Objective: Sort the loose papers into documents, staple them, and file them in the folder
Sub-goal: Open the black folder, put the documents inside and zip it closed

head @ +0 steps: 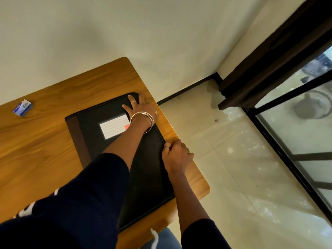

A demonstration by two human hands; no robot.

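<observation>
Your left hand (139, 106) lies flat, pinning the closed black zip folder (115, 141); your right hand (177, 155) pinches its edge, seemingly the zip — apparently the closing step.

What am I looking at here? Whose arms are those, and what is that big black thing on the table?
This one picture comes from a camera worn on a person's head, looking down, so you see that person's own two arms.

The big black thing is a closed folder lying flat on a wooden table. It has a white lined label on its cover.

The left hand, with bangles on the wrist, lies flat with spread fingers on the folder's far corner. The right hand is curled at the folder's edge, and seems to pinch something there, maybe a zip pull; it is too small to tell.

Farther away on the table sits a little blue and white box.
</observation>
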